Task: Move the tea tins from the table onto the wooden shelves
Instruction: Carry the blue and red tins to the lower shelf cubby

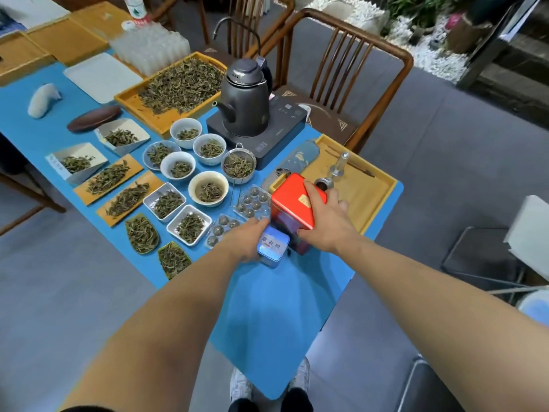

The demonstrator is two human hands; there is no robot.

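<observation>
Here, the right hand [325, 217] clamps over a tall red tea tin [292, 203], fingers across its lid and thumb on its near side, while the left hand [248, 240] closes around a smaller blue tea tin [272, 246] just beside it. Both tins stand upright, touching or nearly so, on the blue table [285, 292] near its right end. Just beyond the hands lie clear plastic trays of tea balls [252, 200]. Past the red tin sits a yellow wooden tray [371, 191] bearing a metal tool [338, 168]. Farther along the table, white bowls of loose tea leaves [208, 190] cluster beside a mesh strainer [238, 165], a dark kettle [245, 102] on its black base, and a large tray of dried leaves [178, 84]. A wooden chair [341, 84] stands behind the table.
</observation>
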